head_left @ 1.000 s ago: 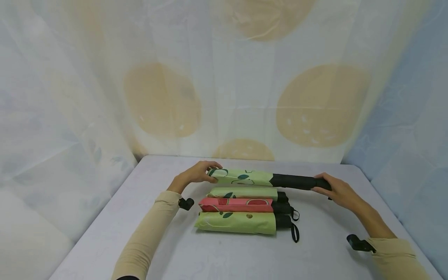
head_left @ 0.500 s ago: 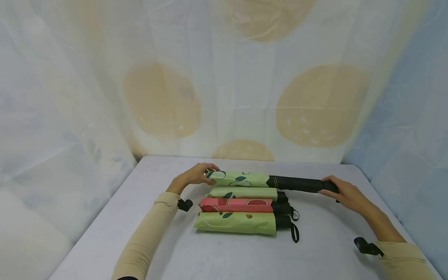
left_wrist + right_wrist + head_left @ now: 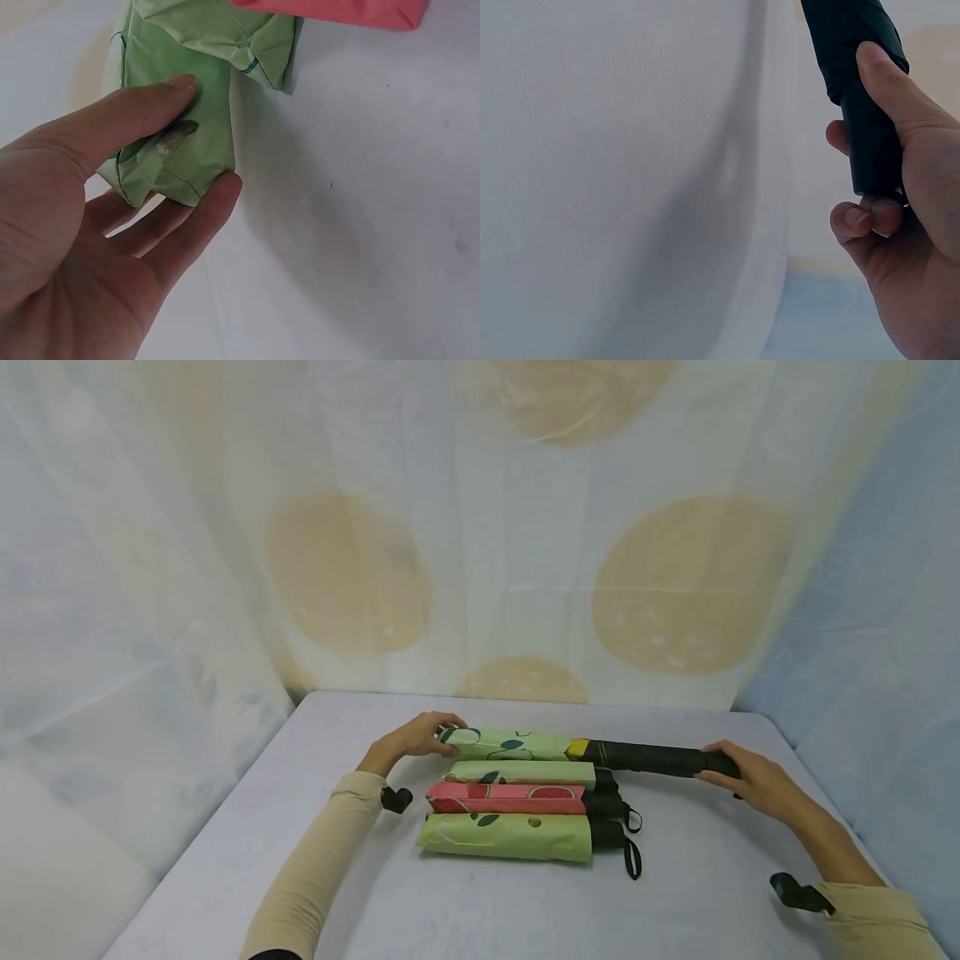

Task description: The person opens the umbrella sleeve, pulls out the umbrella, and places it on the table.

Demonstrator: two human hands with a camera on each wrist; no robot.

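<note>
The umbrella (image 3: 585, 750) lies just behind three sleeved ones (image 3: 517, 802), half out of its cover (image 3: 510, 744). The left hand (image 3: 416, 739) pinches the cover's end; the right hand (image 3: 753, 777) curls round the handle (image 3: 862, 142). Unsheathing seems underway; next, a steady rightward pull.

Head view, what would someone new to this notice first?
Both hands stretch one umbrella across the back of the table: the left hand grips its green sleeve, the right hand its black handle. In front lie three sleeved folded umbrellas side by side, green, pink, green.
</note>
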